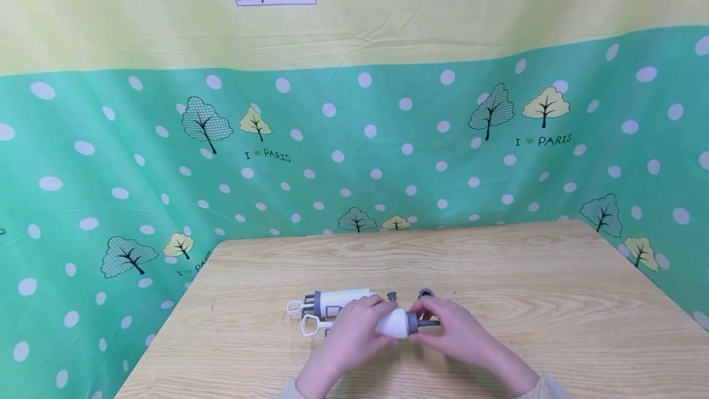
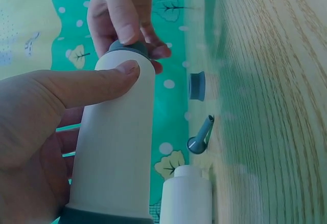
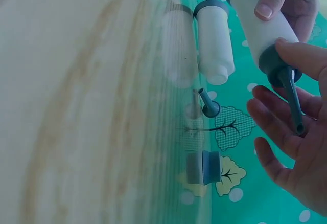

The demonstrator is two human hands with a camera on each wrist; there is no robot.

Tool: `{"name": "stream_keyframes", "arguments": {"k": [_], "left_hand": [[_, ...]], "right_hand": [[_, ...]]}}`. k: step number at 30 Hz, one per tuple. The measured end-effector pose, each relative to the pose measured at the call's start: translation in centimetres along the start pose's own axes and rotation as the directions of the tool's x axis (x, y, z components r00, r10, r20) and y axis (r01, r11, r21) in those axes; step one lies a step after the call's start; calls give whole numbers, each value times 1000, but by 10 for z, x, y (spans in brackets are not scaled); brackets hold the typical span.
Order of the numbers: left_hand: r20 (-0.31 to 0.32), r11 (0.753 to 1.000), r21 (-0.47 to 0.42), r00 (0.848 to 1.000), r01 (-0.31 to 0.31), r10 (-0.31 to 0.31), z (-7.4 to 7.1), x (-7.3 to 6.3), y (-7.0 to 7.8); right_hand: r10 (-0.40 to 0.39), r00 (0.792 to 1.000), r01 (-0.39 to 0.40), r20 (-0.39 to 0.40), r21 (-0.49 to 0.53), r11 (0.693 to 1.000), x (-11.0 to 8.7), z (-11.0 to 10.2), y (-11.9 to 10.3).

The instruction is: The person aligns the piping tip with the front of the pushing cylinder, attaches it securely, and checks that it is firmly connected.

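Observation:
My left hand (image 1: 360, 322) grips the white barrel of a syringe-like tube (image 2: 112, 142), thumb laid along its side. A white loop handle (image 1: 310, 326) sticks out at the barrel's left end. At the other end is a dark grey screw collar (image 3: 274, 63) with a long thin nozzle (image 3: 292, 104) pointing out of it. My right hand (image 1: 451, 325) holds this collar, its thumb pressed on the side, while the nozzle passes in front of the palm in the right wrist view.
A second white tube (image 3: 214, 40) with grey end and loop handle lies on the wooden table (image 1: 526, 270), behind the held one. Near its tip stand a small grey nozzle (image 2: 202, 134) and a grey ring-shaped cap (image 2: 196, 86). A patterned curtain (image 1: 332, 140) hangs behind the table.

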State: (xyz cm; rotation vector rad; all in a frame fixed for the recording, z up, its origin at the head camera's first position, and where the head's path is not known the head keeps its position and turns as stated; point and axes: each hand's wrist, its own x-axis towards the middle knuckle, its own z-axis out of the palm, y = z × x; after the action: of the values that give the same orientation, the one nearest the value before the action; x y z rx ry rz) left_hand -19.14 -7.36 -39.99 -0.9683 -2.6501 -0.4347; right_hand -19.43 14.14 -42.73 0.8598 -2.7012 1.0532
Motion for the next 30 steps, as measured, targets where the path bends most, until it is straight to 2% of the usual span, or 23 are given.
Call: {"name": "stream_keyframes", "arguments": {"k": [4, 8, 18, 24, 30], "left_hand": [[-1, 1000, 0, 1000, -1, 1, 0, 0, 0], [10, 1000, -8, 1000, 0, 0, 1, 0, 0], [35, 1000, -14, 999, -4, 4, 2, 1, 1], [40, 1000, -7, 999, -2, 2, 1, 1, 1], [32, 1000, -12, 999, 1, 0, 1, 1, 1]], "right_hand": [[3, 1000, -2, 20, -40, 999, 0, 0, 0], [1, 1000, 0, 23, -38, 999, -1, -1, 0], [-5, 1000, 7, -22, 96, 995, 0, -2, -1], [2, 1000, -1, -6, 142, 990, 1, -2, -1], [-39, 999, 39, -6, 37, 999, 0, -3, -2]]}}
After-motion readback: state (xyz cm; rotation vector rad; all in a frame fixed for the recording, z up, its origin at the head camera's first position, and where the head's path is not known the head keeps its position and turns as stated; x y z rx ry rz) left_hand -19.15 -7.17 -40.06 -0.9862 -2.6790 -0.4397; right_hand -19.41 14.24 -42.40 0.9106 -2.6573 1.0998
